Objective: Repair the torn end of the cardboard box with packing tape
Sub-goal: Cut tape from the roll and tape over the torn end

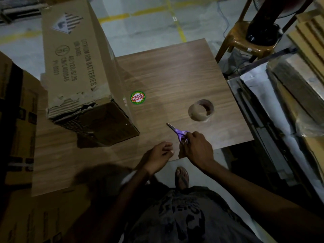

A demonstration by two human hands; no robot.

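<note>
Two hands hovered near: our right hand (196, 148) gripped purple-handled scissors (178, 132), our left hand (158, 155) hung loosely curled, empty. The long brown cardboard box (84, 71) lay left, torn end nearest; brown tape roll (198, 111) right.

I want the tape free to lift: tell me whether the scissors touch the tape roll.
Apart. The head view shows bare table between the tip of the scissors and the tape roll.

The table (175, 71) bears a box (78, 67) left of my right hand (198, 148), tape (201, 110) just beyond it, and a sticker (137, 97) between.
</note>
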